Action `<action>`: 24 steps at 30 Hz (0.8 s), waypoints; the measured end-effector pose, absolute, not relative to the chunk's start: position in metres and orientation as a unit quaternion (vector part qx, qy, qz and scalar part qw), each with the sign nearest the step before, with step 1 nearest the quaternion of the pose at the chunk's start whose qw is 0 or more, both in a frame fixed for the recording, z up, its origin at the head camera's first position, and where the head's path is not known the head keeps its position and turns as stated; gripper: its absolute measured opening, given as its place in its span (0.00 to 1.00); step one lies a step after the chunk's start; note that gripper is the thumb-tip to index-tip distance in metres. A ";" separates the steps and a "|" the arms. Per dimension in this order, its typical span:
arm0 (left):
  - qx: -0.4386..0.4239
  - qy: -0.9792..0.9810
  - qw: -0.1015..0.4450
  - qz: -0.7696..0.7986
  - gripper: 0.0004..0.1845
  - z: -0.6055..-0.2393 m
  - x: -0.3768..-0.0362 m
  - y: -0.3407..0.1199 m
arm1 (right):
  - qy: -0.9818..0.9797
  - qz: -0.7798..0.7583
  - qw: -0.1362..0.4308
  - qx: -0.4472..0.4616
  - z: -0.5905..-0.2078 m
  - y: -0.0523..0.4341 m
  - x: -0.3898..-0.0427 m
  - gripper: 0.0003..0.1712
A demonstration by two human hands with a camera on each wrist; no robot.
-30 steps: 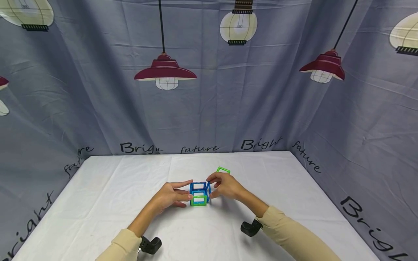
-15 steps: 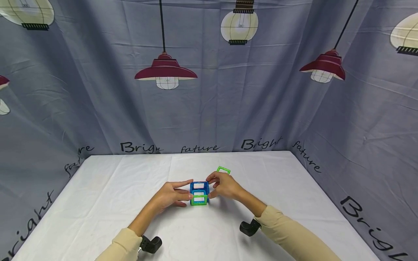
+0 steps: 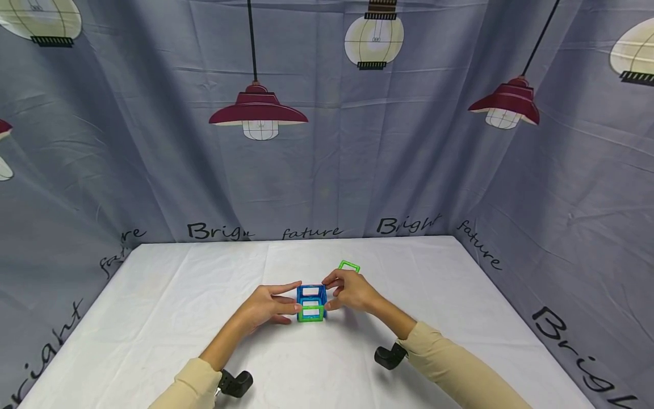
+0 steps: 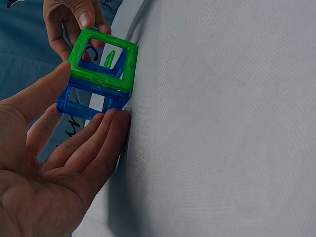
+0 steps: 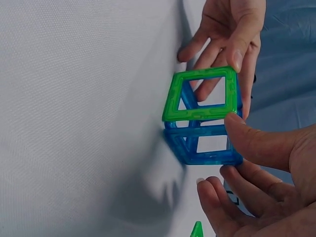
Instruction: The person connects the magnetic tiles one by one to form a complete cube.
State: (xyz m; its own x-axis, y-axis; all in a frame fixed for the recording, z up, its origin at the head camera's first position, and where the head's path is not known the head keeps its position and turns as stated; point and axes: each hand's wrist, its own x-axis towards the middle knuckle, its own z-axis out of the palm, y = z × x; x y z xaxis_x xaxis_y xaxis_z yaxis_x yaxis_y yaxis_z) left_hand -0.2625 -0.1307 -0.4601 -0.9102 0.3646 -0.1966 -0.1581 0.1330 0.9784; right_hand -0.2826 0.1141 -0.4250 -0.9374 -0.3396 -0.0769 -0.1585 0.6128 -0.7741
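Between the two hands stands a small open-topped box of magnetic tiles, square see-through frames. Its near side is a green tile [image 3: 310, 320]; the sides behind it are blue tiles [image 5: 210, 159]. My left hand [image 3: 265, 307] holds the box's left side, thumb at the green tile's corner and index finger at the far corner. Opposite it, my right hand [image 3: 355, 291] spans the right blue tile, thumb at the near corner and index finger at the far top corner. In the left wrist view, the left hand's other fingers lie along the blue side near the tabletop.
A loose green tile [image 3: 349, 263] lies on the white tablecloth [image 3: 204, 284] just beyond the right hand, partly hidden by it. Grey curtains printed with lamps [image 3: 259, 108] surround the table at the back and sides. A black wrist device [image 3: 390, 357] hangs below each forearm.
The right blue tile leaned outward a second ago; my right hand has pushed it left and upright against the box. The left hand has stayed in place.
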 end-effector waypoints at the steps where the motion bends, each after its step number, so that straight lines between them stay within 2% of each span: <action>1: 0.071 0.727 0.199 0.654 0.37 -0.460 -0.263 -0.131 | 0.892 -0.416 0.108 -0.141 -0.425 0.114 -0.283 0.30; 24: 0.070 0.732 0.197 0.648 0.37 -0.461 -0.263 -0.130 | 0.891 -0.410 0.114 -0.156 -0.423 0.115 -0.284 0.28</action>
State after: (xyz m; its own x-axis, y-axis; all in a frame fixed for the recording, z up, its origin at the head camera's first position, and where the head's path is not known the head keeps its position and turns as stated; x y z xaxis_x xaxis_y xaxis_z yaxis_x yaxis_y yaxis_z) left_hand -0.2627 -0.1300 -0.4610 -0.9128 0.3579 -0.1966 -0.1515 0.1502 0.9770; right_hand -0.2839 0.1155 -0.4228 -0.9255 -0.3712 -0.0750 -0.1844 0.6148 -0.7669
